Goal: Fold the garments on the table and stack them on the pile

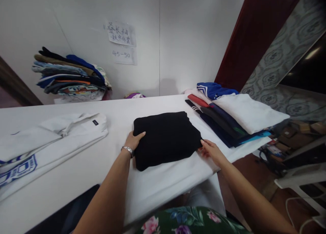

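A black garment (165, 139), folded into a rough rectangle, lies in front of me on the white table (152, 200). My left hand (134, 140), with a silver bracelet at its wrist, grips the garment's left edge; the thumb rests on top and the other fingers are hidden beneath. At the right edge my right hand (209, 151) pinches a corner of the black cloth between thumb and fingers. The garment's exact kind cannot be made out in this fold.
A white top with blue print (53, 139) lies at the left. Behind it rises a stack of folded clothes (73, 74). More folded clothes, topped by a white garment (252, 112), lie at the right. A white plastic stool (303, 179) stands below, near the table's right edge.
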Demonstrator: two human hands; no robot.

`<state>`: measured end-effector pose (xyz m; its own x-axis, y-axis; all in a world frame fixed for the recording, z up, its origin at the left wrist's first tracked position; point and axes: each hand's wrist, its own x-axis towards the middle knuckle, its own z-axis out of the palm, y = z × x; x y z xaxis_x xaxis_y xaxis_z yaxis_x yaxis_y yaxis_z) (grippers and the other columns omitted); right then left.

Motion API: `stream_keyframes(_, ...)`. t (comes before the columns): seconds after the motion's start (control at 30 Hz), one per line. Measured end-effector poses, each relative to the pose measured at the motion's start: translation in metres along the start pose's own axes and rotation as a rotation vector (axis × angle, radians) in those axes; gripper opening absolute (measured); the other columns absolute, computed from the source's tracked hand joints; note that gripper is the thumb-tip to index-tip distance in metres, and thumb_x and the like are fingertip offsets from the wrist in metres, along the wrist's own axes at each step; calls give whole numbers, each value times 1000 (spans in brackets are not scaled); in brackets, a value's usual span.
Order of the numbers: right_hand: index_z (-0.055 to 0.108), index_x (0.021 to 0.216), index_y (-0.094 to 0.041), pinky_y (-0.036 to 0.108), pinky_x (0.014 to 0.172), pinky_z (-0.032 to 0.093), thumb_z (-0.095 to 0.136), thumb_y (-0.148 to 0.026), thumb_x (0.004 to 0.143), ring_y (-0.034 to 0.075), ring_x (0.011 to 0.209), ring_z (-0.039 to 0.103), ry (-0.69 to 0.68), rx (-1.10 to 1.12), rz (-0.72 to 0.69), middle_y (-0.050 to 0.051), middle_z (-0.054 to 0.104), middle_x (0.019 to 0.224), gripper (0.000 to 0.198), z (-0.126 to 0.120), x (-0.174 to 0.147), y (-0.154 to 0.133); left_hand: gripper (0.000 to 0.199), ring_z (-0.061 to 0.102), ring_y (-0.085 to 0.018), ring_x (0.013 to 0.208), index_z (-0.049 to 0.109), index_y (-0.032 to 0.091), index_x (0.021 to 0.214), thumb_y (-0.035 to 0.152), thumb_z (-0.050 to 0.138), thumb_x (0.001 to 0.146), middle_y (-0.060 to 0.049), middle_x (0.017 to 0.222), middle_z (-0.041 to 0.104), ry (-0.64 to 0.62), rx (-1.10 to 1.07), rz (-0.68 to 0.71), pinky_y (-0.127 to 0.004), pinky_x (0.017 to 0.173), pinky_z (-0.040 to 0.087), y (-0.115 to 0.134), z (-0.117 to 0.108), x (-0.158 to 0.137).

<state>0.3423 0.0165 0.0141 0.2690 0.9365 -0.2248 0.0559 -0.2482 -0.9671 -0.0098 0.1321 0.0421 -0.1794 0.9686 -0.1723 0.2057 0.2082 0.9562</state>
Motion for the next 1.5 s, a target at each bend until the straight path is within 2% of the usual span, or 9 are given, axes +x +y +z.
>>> stream_keyframes(0.27, 53, 86, -20, 20, 43, 41, 76, -45, 66, 10, 50, 57, 19, 180, -112, -4, 59, 66, 38, 7, 9, -5, 33, 71, -22, 77, 68, 13, 94, 29, 77, 67, -11, 89, 74, -25, -49, 19, -28, 69, 58, -6, 0, 4)
stream_keyframes(0.53, 56, 91, -20, 23, 39, 40, 65, -52, 71, 11, 43, 51, 19, -101, -66, -2, 59, 59, 39, 2, 13, 8, 30, 71, -22, 78, 68, 14, 91, 26, 78, 65, -10, 87, 74, -10, -50, 15, -28, 72, 57, -3, 0, 2)
stream_keyframes(0.6, 57, 107, -18, 28, 46, 47, 61, -52, 75, 16, 56, 59, 95, -271, -163, 3, 65, 71, 47, -3, 15, 8, 29, 71, -22, 79, 67, 14, 91, 25, 77, 66, -10, 87, 74, -6, -59, 15, -29, 73, 57, -2, 0, 2)
stream_keyframes(0.7, 53, 124, -19, 41, 78, 54, 56, -49, 80, 26, 99, 62, 239, -514, -467, 13, 64, 113, 54, -2, 15, 1, 30, 71, -22, 80, 67, 14, 92, 25, 77, 66, -10, 89, 74, 3, -49, 21, -29, 75, 57, -3, 0, 2)
stream_keyframes(0.77, 52, 129, -20, 47, 99, 45, 52, -47, 85, 28, 120, 52, 244, -624, -656, 13, 54, 132, 52, 7, 16, -9, 30, 71, -22, 80, 67, 14, 91, 26, 77, 66, -10, 89, 74, 4, -47, 23, -29, 75, 57, -3, -1, 2)
stream_keyframes(0.87, 48, 134, -22, 47, 110, 33, 48, -47, 88, 26, 131, 42, 161, -715, -797, 11, 47, 141, 53, 29, 22, -26, 29, 71, -22, 79, 68, 14, 91, 26, 77, 66, -10, 87, 74, -6, -63, 22, -29, 73, 58, -4, -1, 2)
stream_keyframes(1.1, 46, 137, -22, 48, 111, 31, 47, -49, 88, 27, 136, 36, 23, -867, -761, 12, 41, 146, 56, 78, 63, -52, 31, 71, -23, 83, 67, 14, 93, 25, 78, 66, -10, 88, 74, 9, -72, 22, -31, 76, 57, -6, 0, 3)
stream_keyframes(1.27, 37, 143, -21, 52, 112, 21, 42, -51, 90, 28, 143, 19, -140, -1040, -717, 12, 26, 153, 61, 106, 85, -72, 31, 71, -24, 83, 67, 15, 92, 26, 78, 65, -10, 91, 74, 10, -40, 23, -30, 75, 57, -7, -1, 6)
stream_keyframes(1.5, 26, 148, -18, 54, 113, 10, 32, -62, 90, 28, 144, 12, -241, -1174, -548, 12, 18, 156, 72, 118, 135, -75, 32, 70, -24, 84, 67, 15, 91, 24, 80, 63, -9, 91, 74, 45, -19, 13, -29, 76, 57, -4, 0, 3)
